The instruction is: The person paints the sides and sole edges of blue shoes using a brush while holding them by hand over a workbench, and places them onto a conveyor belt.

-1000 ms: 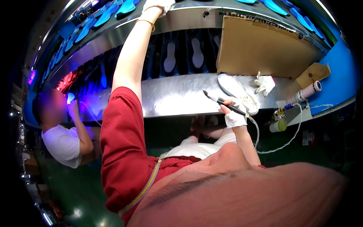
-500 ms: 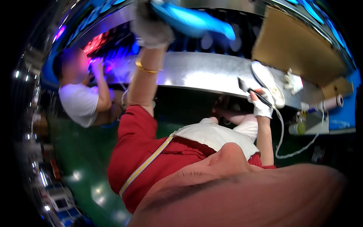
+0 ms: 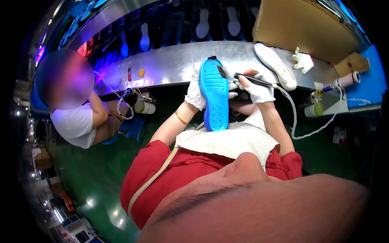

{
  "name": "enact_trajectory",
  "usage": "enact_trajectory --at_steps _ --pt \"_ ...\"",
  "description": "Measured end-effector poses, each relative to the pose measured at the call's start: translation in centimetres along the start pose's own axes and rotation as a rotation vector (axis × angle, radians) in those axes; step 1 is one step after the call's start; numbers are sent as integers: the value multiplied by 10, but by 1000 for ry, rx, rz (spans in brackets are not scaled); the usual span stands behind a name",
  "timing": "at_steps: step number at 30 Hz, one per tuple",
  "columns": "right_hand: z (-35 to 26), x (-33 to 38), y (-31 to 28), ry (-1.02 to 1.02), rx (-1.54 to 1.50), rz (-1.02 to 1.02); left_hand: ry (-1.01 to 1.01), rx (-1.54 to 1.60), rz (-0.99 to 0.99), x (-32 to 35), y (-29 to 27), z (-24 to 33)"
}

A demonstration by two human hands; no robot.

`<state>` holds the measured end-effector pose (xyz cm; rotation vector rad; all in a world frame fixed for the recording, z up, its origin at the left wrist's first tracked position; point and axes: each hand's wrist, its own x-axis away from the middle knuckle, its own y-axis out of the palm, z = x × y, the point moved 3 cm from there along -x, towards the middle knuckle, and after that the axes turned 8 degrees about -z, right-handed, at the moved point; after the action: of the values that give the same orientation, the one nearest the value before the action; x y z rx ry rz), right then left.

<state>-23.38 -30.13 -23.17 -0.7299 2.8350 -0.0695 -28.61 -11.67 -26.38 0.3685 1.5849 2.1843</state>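
In front of my apron a bright blue shoe sole [image 3: 216,99] stands lengthwise, with grooves at its far end, small holes at its near end and a black bit at the tip. My left hand [image 3: 195,91], in a white glove, is closed on it from the left edge, some fingertips showing past its right side. My right hand [image 3: 261,88], in a white glove with bare fingertips, grips a black-handled brush [image 3: 253,80]. The bristles are at the sole's upper right edge; whether they touch cannot be told. A white tube [image 3: 289,103] runs from the brush handle.
Beyond the metal bench edge [image 3: 170,58] lies a dark surface with several soles. A white sole [image 3: 277,67], a white glove [image 3: 302,61] and a cardboard sheet [image 3: 304,28] are at right, near a green-lidded container [image 3: 314,110]. A co-worker [image 3: 73,123] sits at left.
My left hand has come back from the far side with the blue sole, now in front of me. My right hand has shifted left, bringing the brush beside the sole.
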Motion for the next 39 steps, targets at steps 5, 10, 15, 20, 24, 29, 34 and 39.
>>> enact_trajectory --at_steps 5,10,15,20,24,29,34,39 --pt "-13 -18 15 -210 -102 124 255 -12 33 -28 -6 -12" --pt "-17 -12 33 -311 101 48 324 -433 38 -39 -9 -14" --pt "-8 -3 38 -124 -146 14 313 -257 269 -23 -6 -7" --pt "-18 11 44 -434 169 -149 266 -308 350 -16 -3 2" --pt "-13 18 40 -353 133 -22 220 -339 296 -12 -3 7" --pt "-3 30 39 -290 57 -104 133 -359 264 -8 -1 7" --pt "21 44 15 78 -10 40 -65 -575 225 16 -9 -27" --pt "28 42 19 119 -314 -46 -42 -470 227 4 -24 -30"
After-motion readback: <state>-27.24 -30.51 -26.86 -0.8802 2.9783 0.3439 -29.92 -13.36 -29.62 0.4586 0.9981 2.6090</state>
